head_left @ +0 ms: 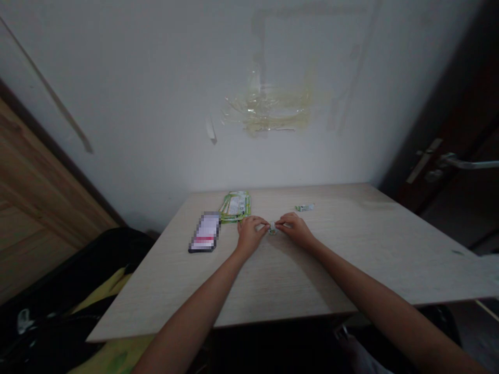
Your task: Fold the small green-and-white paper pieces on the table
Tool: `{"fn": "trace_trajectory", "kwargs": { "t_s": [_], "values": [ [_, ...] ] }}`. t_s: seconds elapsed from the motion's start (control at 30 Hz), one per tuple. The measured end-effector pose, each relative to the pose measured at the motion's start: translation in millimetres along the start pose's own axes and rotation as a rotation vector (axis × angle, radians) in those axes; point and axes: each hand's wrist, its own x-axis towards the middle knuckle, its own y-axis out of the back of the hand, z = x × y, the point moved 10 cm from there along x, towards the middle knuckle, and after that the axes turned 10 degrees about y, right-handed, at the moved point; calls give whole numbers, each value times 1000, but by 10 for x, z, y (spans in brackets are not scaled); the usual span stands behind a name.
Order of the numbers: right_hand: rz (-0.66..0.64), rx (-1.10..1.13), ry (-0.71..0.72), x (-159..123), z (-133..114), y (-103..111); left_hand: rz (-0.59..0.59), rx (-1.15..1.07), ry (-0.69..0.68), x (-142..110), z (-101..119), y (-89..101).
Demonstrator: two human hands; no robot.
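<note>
Over the middle of the table, my left hand (251, 235) and my right hand (297, 228) face each other, thumbs and fingertips pinched. Between them is a small pale piece with green marks (272, 228), gripped from both sides; it is too small to tell its kind. Just behind my left hand lies a stack of green-and-white printed packets (236, 203). Beyond my right hand a small green-and-white strip (304, 207), like a torn piece of wrapper, rests on the table.
A phone (205, 231) with a blurred screen lies left of my left hand. The pale wooden table (265, 296) stands against a wall with old tape (273, 111). A door handle (468, 162) is at right. Dark and yellow cloth items (105, 288) lie left of the table.
</note>
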Motion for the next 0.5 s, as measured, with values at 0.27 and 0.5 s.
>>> {"fn": "trace_trajectory", "kwargs": {
  "t_s": [0.27,0.5],
  "values": [
    [6,5,-22,-5,1,10,-9,-37,12,11,-14,-14],
    [22,29,-26,7,-18,17,12,-62,22,12,-26,-13]
  ]
}}
